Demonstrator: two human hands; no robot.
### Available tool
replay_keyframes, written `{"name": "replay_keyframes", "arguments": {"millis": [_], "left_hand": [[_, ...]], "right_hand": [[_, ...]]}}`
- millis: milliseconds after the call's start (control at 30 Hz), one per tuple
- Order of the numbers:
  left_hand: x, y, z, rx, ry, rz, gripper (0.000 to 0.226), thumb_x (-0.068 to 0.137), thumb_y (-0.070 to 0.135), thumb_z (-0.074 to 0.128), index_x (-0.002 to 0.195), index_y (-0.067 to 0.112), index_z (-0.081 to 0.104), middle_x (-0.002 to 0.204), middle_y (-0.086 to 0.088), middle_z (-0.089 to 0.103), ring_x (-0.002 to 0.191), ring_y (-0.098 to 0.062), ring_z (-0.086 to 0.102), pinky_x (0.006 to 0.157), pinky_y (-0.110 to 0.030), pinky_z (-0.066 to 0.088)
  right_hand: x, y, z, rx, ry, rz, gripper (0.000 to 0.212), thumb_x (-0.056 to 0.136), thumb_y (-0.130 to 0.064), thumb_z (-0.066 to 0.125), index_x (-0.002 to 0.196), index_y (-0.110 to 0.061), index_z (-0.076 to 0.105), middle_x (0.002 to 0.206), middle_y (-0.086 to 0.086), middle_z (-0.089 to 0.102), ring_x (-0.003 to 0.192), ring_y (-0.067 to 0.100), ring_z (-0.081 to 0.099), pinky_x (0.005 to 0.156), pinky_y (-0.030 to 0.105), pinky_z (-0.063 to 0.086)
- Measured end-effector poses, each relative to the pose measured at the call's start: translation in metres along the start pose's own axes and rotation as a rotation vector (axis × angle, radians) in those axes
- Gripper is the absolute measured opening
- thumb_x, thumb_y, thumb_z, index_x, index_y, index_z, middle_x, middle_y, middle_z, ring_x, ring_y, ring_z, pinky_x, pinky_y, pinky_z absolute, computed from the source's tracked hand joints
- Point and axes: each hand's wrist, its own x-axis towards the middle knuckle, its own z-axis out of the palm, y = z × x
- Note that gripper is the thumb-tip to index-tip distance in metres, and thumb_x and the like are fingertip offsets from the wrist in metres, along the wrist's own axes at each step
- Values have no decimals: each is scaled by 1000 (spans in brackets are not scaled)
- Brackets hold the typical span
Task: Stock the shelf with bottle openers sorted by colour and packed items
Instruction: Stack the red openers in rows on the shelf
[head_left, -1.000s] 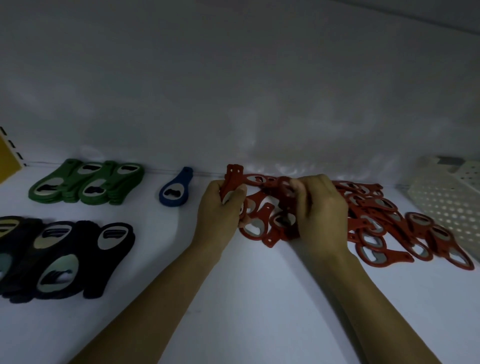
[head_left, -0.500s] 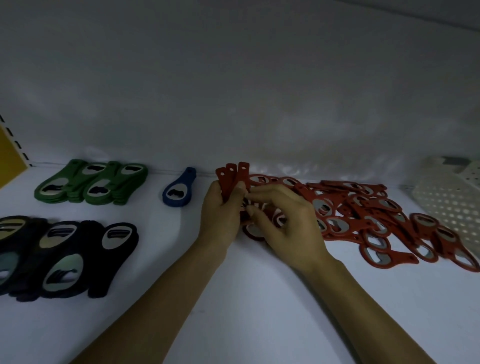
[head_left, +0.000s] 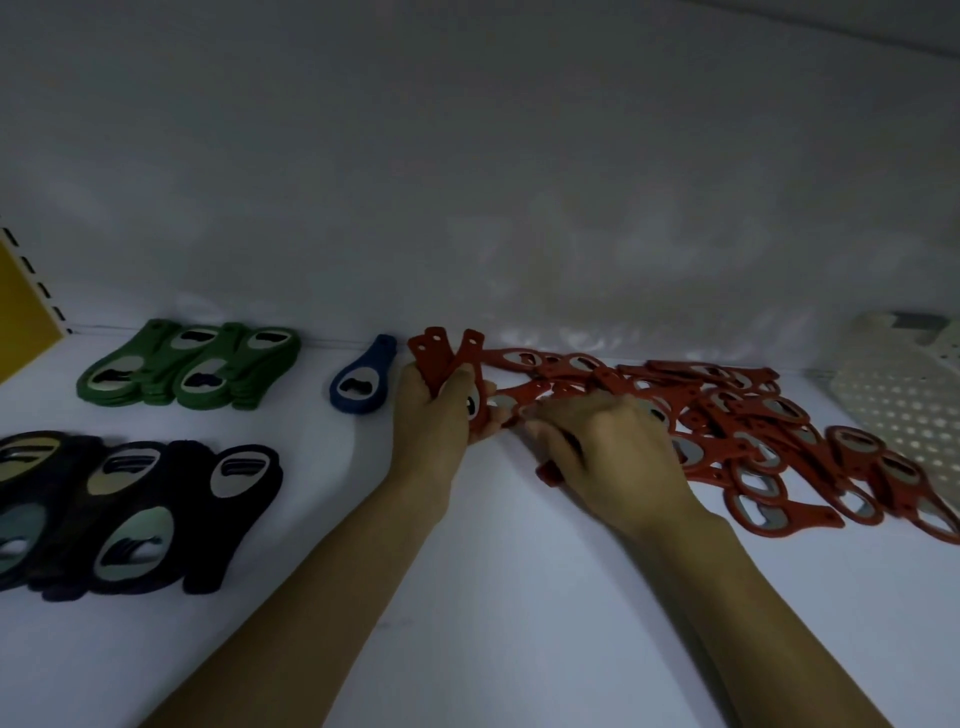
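**Red openers bunched in the left hand**

On the white shelf (head_left: 493, 613), stacked green bottle openers (head_left: 187, 366) lie at 10 o'clock against the back wall (head_left: 467, 208). Overlapping black bottle openers (head_left: 130, 514) sit at 8 o'clock, nearer the front. A single blue bottle opener (head_left: 361, 384) lies at 11 o'clock, just left of the left hand (head_left: 434, 421). That hand grips a bunch of red bottle openers (head_left: 441, 358), their handles fanning toward 12 o'clock above its fingers. At its 3 o'clock, the right hand (head_left: 608, 452) lies knuckles up on the left edge of the loose red pile (head_left: 753, 431), fingers bent down. Blur hides whether it grips anything. The pile spreads toward 3 o'clock, ending near a white perforated basket (head_left: 909, 400) at 2 o'clock.
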Motion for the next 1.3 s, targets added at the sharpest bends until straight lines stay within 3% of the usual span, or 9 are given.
{"name": "replay_keyframes", "arguments": {"millis": [133, 267, 433, 600, 733, 833, 933, 1100, 1300], "left_hand": [[-4, -2, 2, 130, -79, 94, 12, 94, 22, 54, 89, 32, 52, 66, 19, 67, 60, 2, 65, 52, -18, 52], [-10, -4, 6, 239, -172, 132, 27, 85, 52, 50, 100, 30, 53, 86, 7, 68, 66, -8, 68, 56, -24, 54], [-13, -3, 4, 283, -181, 151, 45, 76, 57, 58, 108, 25, 54, 99, 7, 67, 89, -8, 67, 72, -23, 52], [-6, 2, 2, 106, -45, 49, 12, 94, 19, 55, 103, 27, 55, 107, 1, 66, 94, -13, 66, 82, -31, 55], [-5, 2, 2, 41, -19, 89, 43, 89, 10, 61, 127, 24, 47, 118, 3, 61, 104, -14, 62, 92, -40, 52], [-5, -5, 0, 123, -62, 196, 42, 84, 6, 67, 109, 37, 54, 95, 23, 66, 84, 10, 63, 74, -11, 51], [-6, -8, 0, 208, -92, 259, 40, 82, 5, 69, 85, 42, 54, 73, 34, 65, 74, 16, 61, 60, -3, 46], [-8, -10, 1, 281, -81, 298, 35, 81, 10, 70, 91, 41, 58, 86, 25, 66, 83, 10, 63, 70, -8, 50], [-7, -9, -1, 250, -87, 306, 36, 85, 10, 66, 95, 43, 54, 90, 27, 63, 82, 14, 62, 69, -4, 48]], "right_hand": [[-2, 1, -8, 78, 507, 217, 24, 96, -16, 52, 86, -8, 72, 76, 6, 70, 66, 21, 62, 65, 25, 46], [-4, 3, -10, 274, 724, 220, 29, 97, -21, 49, 104, -3, 70, 92, -6, 64, 83, -2, 56, 78, 3, 41], [1, -21, 9, 516, 256, -211, 22, 91, -6, 55, 103, -6, 73, 114, 0, 68, 113, 10, 59, 100, 29, 45], [1, -21, 3, 778, 285, 101, 23, 89, -11, 54, 101, -18, 72, 105, -14, 68, 98, -1, 63, 83, 13, 49], [-4, 2, 1, 354, 126, 188, 37, 86, -43, 63, 114, -20, 67, 116, -5, 67, 108, 6, 57, 93, 21, 43], [-3, 8, 6, 92, -141, 180, 62, 78, -68, 54, 113, -18, 68, 116, -2, 67, 110, 9, 57, 101, 29, 40], [-2, 8, 8, 38, -136, 178, 59, 82, -67, 48, 107, -18, 70, 112, -1, 69, 108, 13, 60, 102, 39, 40], [-4, 9, -3, 88, -189, 189, 93, 59, -88, 41, 126, -26, 60, 134, -6, 55, 126, 14, 46, 106, 38, 34], [-5, 17, -15, 121, -222, 135, 55, 74, -61, 64, 105, -16, 72, 109, -2, 68, 100, 12, 61, 91, 32, 49]]}}
